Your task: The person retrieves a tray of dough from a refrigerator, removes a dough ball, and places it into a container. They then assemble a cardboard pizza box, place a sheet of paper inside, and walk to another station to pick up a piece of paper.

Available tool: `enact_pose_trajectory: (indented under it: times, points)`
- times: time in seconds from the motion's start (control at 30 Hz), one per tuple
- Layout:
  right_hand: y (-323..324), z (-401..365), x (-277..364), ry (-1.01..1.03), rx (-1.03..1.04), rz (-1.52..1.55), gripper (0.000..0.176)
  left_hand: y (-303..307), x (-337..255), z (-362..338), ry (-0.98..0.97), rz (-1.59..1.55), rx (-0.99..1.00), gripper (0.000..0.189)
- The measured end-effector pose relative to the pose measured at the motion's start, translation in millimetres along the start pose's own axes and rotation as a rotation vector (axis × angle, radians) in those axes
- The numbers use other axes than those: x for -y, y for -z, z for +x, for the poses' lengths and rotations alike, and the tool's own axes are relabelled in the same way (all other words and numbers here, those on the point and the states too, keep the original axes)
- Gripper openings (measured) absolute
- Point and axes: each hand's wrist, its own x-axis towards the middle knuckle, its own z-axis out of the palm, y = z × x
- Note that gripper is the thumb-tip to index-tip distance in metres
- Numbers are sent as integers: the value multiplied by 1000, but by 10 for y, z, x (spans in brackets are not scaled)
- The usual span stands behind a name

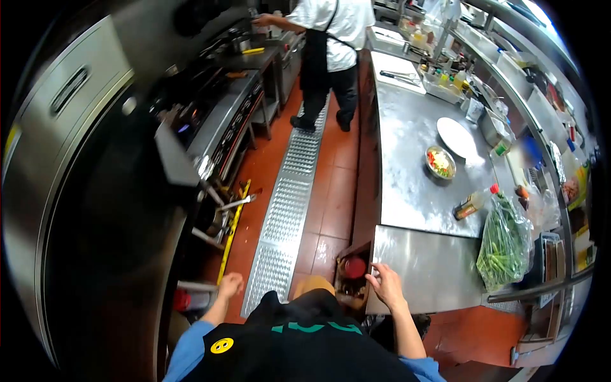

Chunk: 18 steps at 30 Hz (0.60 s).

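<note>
My left hand (231, 286) hangs low at the left with its fingers curled in and nothing showing in them. It is over the floor, close to the yellow bar beside the stove. My right hand (387, 285) has its fingers apart, the fingertips at the near left corner of the steel counter (423, 261). Farther along that counter stand a metal bowl of chopped red, white and green food (440, 163) and a white oval plate (456, 137). A bottle with a red cap (471, 205) leans beside a plastic bag of green vegetables (506, 245).
A person in a white shirt and black apron (331, 44) stands up the aisle, one arm toward the left-hand counter. A metal floor grate (286, 207) runs along the red tiles. On the left is the stove (232, 121); a yellow bar (233, 232) juts out low.
</note>
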Motion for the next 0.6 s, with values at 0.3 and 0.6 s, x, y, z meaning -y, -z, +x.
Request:
enact_pose_trajectory:
  times: [0.3,0.6]
  points:
    - [37,2216,-682,-196,-215,-125,29,-1545,-1996,2907,79,-97,260,17]
    - [-45,5587,-190,331,96,-165,32,-1155,-2492,4144,515,348,-54,10]
